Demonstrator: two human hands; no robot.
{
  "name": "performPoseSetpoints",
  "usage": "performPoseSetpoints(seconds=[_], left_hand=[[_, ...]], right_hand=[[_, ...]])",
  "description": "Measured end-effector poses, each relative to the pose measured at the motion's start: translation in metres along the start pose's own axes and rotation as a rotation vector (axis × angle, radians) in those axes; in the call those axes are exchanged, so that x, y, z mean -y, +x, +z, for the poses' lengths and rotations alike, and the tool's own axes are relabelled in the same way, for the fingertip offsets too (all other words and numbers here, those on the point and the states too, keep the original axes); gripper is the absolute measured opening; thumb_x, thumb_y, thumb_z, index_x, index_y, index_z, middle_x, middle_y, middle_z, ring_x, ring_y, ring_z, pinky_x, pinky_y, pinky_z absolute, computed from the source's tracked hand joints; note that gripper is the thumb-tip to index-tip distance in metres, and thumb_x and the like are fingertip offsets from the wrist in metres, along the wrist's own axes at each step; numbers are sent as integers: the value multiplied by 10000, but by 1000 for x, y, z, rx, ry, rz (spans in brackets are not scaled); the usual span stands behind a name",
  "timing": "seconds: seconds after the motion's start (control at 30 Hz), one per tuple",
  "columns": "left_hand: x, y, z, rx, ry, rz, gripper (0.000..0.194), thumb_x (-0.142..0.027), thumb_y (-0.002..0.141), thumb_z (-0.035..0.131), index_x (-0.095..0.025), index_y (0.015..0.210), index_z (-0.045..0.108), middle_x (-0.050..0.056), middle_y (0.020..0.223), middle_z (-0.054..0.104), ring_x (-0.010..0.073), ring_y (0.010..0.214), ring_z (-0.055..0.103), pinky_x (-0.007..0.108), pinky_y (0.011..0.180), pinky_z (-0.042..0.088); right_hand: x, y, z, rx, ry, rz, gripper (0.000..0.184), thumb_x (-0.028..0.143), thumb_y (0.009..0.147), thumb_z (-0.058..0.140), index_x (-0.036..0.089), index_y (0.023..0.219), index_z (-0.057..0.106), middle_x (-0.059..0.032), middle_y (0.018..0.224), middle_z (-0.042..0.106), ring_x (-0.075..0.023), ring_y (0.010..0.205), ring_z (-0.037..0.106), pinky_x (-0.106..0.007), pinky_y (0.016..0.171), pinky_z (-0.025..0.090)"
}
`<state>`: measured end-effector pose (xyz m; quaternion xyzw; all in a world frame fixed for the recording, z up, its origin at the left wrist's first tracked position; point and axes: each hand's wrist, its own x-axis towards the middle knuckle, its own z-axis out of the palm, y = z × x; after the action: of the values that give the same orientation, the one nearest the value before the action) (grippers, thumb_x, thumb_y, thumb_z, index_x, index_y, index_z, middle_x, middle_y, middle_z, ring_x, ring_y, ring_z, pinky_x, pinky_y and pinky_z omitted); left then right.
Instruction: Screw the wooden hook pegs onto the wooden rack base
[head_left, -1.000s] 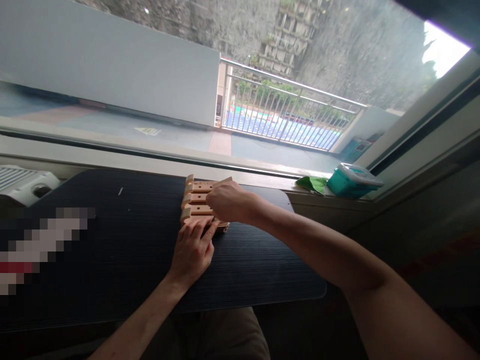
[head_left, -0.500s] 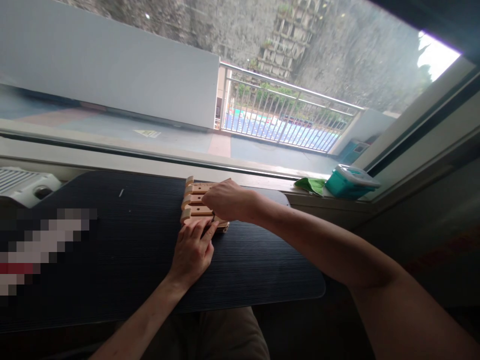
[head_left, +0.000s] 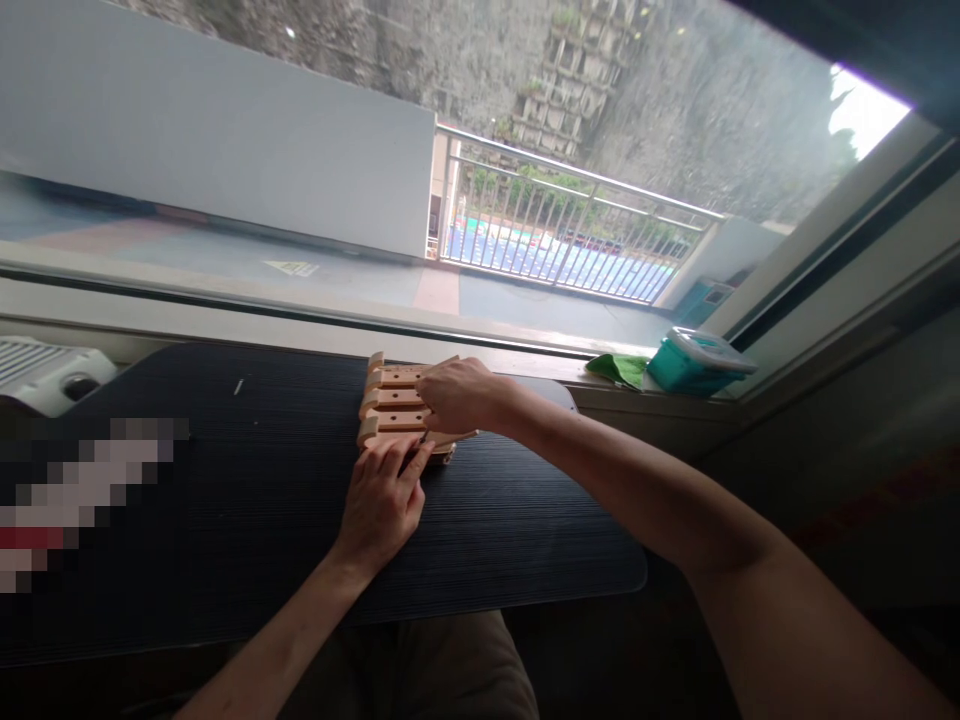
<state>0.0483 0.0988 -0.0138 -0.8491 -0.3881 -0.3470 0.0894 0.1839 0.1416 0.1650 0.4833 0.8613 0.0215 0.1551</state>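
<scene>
Shifting slightly rightward over the slatted wooden piece [head_left: 393, 397] with curled right hand [head_left: 460, 394]; touching its near edge with left hand [head_left: 383, 494]; unable to tell either grip.

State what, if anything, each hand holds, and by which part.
The left hand rests on the near edge of the wooden piece; whether it grips is unclear. The right hand curls over it, hiding anything held.

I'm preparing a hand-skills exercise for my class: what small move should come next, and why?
Probably lift the right hand slightly to check the work: it is curled over the wooden piece, hiding part of it, while the left hand rests at the near edge.
</scene>
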Motion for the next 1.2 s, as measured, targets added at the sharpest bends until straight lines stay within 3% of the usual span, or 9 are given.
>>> performPoseSetpoints(seconds=[0.37, 0.77, 0.93, 1.2], left_hand=[[1, 0, 2, 6, -15, -5, 475, -102, 826, 512, -195, 1290, 547, 120, 1249, 563, 295, 1179, 488, 477, 1022, 395], [1, -1, 2, -1, -13, -2, 481, -97, 822, 507, -195, 1291, 550, 125, 1248, 562, 293, 1183, 487, 474, 1022, 395], [0, 0, 1, 0, -1, -1, 479, -94, 819, 510, -181, 1287, 553, 130, 1233, 572, 296, 1171, 494, 476, 1012, 405], [0, 0, 1, -8, -3, 9, 471, -84, 818, 515, -167, 1280, 550, 130, 1257, 564, 293, 1176, 491, 471, 1020, 400]], right_hand=[[6, -6, -7, -19, 1, -86, 167, 125, 812, 525, 140, 893, 670, -117, 842, 701, -236, 850, 648, -293, 619, 418], [10, -2, 0, -53, -8, -58, 236, 203, 904, 459, 125, 861, 677, -123, 882, 709, -219, 836, 661, -289, 616, 441], [11, -11, -5, -63, -7, 0, 201, 225, 842, 542, 123, 986, 637, -121, 944, 703, -234, 843, 657, -302, 624, 451], [7, -17, -14, -18, -22, -69, 216, 120, 887, 449, 128, 897, 665, -126, 872, 704, -240, 882, 661, -281, 618, 411]])
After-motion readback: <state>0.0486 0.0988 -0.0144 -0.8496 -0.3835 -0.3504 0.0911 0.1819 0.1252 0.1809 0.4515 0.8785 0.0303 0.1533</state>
